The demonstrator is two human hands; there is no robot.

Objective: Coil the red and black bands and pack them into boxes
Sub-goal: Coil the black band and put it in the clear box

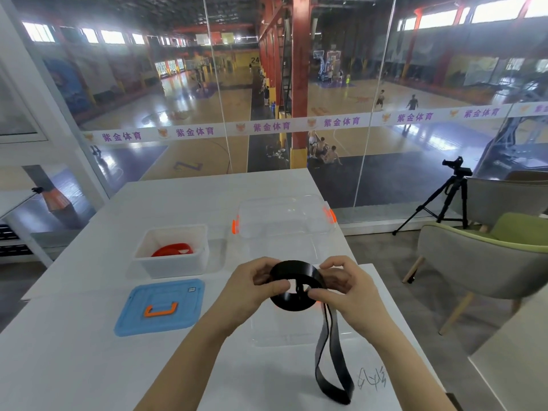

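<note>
A white rectangular plastic box (pixel 170 262) stands on the left part of the white table (pixel 74 351), and a coiled flat red band (pixel 173 250) lies inside it. A blue plastic lid with an orange handle (pixel 161 307) lies flat just in front of this box. Farther back is a clear plastic box with orange latches (pixel 284 221), and a second clear plastic box (pixel 281 336) stands under the hands. The left hand (pixel 249 287) and the right hand (pixel 344 292) both have curled fingers and pinch a flat black band (pixel 292 269), partly wound into a ring above the second clear box; its loose end hangs down onto the table. Behind a glass wall (pixel 148 99) is a basketball court (pixel 350 93). A black tripod with a camera (pixel 450 197) stands at the right.
</note>
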